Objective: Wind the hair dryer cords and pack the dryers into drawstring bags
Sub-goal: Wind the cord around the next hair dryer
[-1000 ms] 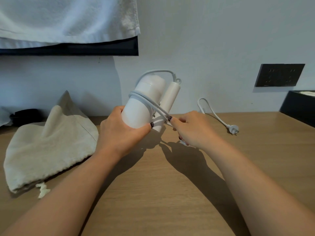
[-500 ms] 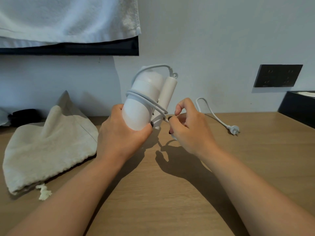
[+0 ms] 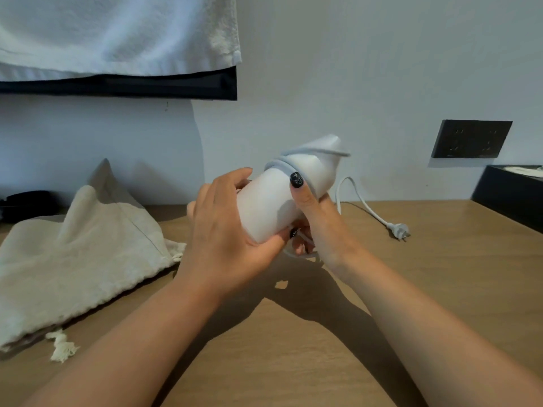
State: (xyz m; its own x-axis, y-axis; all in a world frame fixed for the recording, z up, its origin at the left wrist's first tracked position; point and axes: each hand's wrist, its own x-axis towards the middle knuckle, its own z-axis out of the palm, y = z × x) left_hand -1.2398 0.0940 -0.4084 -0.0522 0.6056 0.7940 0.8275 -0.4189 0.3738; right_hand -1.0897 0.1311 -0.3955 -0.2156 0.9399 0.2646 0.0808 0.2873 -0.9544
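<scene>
Both hands, left point(image 3: 223, 230) and right point(image 3: 317, 221), grasp the smooth white hair dryer point(image 3: 273, 207), cord point(image 3: 282, 165) looped around its body, right of the cream drawstring bag point(image 3: 79, 254).

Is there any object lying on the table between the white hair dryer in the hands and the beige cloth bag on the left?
Nothing visible does. The white plastic hair dryer is held in both the left hand and the right hand, and only bare wooden table lies between it and the beige drawstring cloth bag.
</scene>
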